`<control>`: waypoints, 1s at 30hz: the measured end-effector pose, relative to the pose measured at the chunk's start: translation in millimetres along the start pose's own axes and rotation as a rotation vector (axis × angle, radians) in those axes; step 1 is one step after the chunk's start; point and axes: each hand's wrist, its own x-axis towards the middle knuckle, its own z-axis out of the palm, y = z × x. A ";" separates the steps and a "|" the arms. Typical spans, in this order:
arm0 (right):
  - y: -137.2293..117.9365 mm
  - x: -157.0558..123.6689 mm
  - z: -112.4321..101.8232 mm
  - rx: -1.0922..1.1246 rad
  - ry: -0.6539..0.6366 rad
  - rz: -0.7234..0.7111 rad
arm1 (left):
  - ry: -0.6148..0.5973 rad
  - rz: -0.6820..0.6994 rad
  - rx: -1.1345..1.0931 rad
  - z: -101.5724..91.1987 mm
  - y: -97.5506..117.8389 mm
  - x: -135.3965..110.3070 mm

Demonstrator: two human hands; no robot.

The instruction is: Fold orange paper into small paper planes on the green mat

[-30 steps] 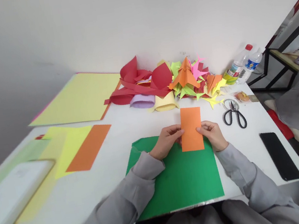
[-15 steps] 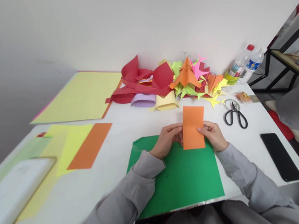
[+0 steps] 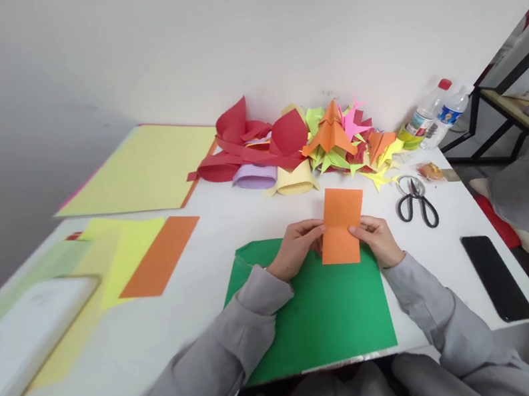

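Observation:
An orange sheet of paper (image 3: pixel 341 225), a tall rectangle with a faint crease across its middle, is held up over the green sheet (image 3: pixel 325 316). My left hand (image 3: pixel 299 246) pinches its left edge, thumb in front and fingers partly behind. On the right edge my right hand (image 3: pixel 375 238) grips it, the thumb lying on the front face and the other fingers mostly hidden behind the paper. The green sheet lies flat at the table's front edge, its far left corner bent.
Black-handled scissors (image 3: pixel 416 203) and a black phone (image 3: pixel 497 277) lie to the right. Folded paper shapes (image 3: pixel 330 136), red paper pieces (image 3: pixel 240 148) and two bottles (image 3: pixel 425 113) line the wall. Leftward are an orange strip (image 3: pixel 160 257), yellow sheets (image 3: pixel 132 237) and a white box-like object (image 3: pixel 34 338).
The orange paper has tilted slightly, its lower end shifting a little left. My left thumb now presses on its left edge. Both hands stay in nearly the same place.

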 end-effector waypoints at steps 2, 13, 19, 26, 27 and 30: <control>-0.1 0.0 -0.1 -0.011 0.003 -0.006 | 0.010 0.000 -0.004 0.3 0.2 -0.1; 11.9 1.5 -3.0 0.157 0.085 0.124 | -0.027 0.006 -0.112 -1.3 1.6 1.0; 1.8 0.7 0.6 0.250 0.063 0.220 | -0.212 0.277 0.091 2.4 1.1 -2.6; 4.5 2.5 -2.5 0.173 -0.014 0.210 | -0.182 0.368 0.054 4.4 -6.6 -1.3; 5.2 2.9 -3.1 0.141 -0.022 0.207 | -0.163 0.369 0.079 4.6 -5.6 -1.4; 6.6 3.8 -4.0 0.118 -0.050 0.177 | -0.084 0.338 0.121 6.4 -1.2 -2.6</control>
